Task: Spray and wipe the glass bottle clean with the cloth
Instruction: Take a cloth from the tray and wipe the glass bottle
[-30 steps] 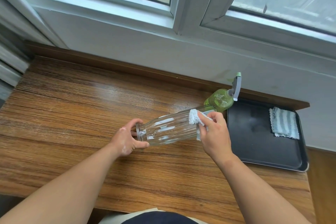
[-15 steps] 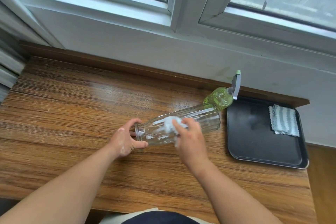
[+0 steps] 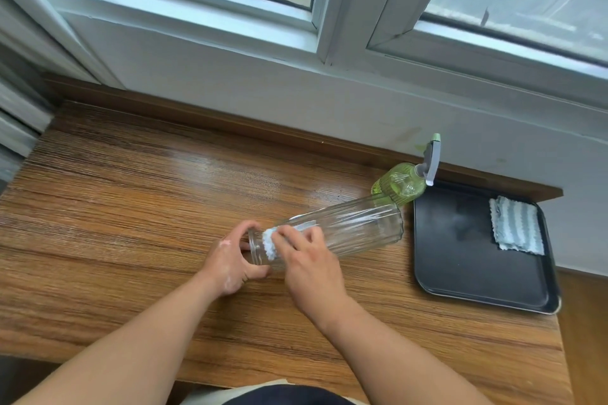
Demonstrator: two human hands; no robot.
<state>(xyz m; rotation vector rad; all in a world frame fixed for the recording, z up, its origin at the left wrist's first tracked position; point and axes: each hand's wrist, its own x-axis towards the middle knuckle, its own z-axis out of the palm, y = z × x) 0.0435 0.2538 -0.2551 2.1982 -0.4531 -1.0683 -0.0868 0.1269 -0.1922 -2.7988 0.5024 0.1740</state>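
While the left hand (image 3: 230, 265) curls fingers and thumb round the mouth end of the glass bottle (image 3: 345, 230), the right hand (image 3: 309, 268) bends its fingers over the cloth (image 3: 270, 245) and presses that white wad onto the glass just beside the rim. It looks like a bracing grip, one hand anchoring so the other can rub without the bottle rolling. The bottle lies on its side over the middle of the wooden table (image 3: 131, 207), though whether it rests on the wood or hangs just above it I cannot tell. Its long axis runs from near-left to far-right, with the open mouth towards the left hand and the wider base aimed at the green spray bottle (image 3: 399, 186), which stands at the corner of the black tray (image 3: 460, 273). A spare folded cloth (image 3: 516, 228) sits on that tray, handy but out of the way
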